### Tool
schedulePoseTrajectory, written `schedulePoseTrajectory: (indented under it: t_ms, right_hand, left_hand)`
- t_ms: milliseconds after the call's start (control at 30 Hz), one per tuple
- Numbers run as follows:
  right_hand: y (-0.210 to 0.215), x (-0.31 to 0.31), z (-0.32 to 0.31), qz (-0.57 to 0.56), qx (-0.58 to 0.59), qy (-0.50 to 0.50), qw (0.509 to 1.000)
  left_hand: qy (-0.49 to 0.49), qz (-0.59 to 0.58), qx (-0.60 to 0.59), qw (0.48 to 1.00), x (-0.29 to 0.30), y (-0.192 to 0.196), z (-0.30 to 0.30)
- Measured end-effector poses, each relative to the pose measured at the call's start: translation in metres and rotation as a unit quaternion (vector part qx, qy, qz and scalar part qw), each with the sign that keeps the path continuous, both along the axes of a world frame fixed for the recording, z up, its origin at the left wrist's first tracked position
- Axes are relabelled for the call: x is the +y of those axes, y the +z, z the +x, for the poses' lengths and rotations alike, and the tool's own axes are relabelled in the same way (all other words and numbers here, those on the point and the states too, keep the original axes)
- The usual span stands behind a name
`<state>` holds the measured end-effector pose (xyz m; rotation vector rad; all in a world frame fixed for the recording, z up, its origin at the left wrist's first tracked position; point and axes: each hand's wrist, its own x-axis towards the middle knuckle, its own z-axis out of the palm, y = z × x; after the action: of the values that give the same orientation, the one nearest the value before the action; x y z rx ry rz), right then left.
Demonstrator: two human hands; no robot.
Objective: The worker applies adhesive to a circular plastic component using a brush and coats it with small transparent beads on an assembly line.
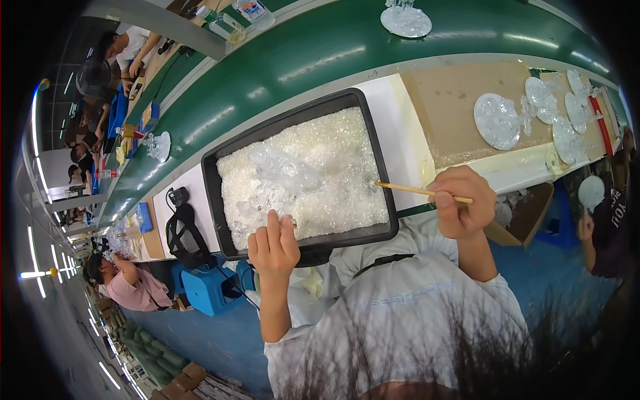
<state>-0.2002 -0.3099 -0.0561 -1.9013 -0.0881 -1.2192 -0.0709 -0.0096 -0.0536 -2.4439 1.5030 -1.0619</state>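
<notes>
A black tray (215, 175) full of small clear crystal beads (333, 167) lies on the white worktop in front of me. My left hand (273, 245) rests on the tray's near rim and pinches a clear piece (273, 180) that lies over the beads. My right hand (461, 201) is closed around a thin wooden stick (403, 189), held level to the right of the tray. The stick's tip reaches the beads at the tray's right edge.
A green conveyor belt (320, 47) runs behind the tray. Clear round plates (497, 120) lie on brown cardboard at the right. Another person (607, 227) stands at the far right, holding a round plate. Other people sit along the line at the left. A blue stool (207, 290) stands below.
</notes>
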Motion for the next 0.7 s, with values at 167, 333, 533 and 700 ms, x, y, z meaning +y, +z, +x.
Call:
schedulePoseTrajectory:
  t_ms: [167,333,533,700]
  right_hand:
    - [0.0014,0.0022,-0.0007,0.007,0.014,0.003,1.000]
    - [-0.0004,0.0032,-0.0002,0.009,0.014,0.003,1.000]
    - [0.0017,0.0046,-0.0027,0.003,0.005,0.005,1.000]
    - [0.0022,0.0048,-0.0032,0.010,0.012,0.009,1.000]
  left_hand:
    - [0.006,0.007,-0.024,1.000,0.0050,0.0000,0.0051]
    - [0.002,0.014,-0.016,1.000,0.0065,-0.0005,0.0071]
    - [-0.003,0.010,-0.020,1.000,0.0092,-0.0008,0.0032]
    - [0.007,0.011,-0.030,0.999,0.0068,-0.0033,0.0056]
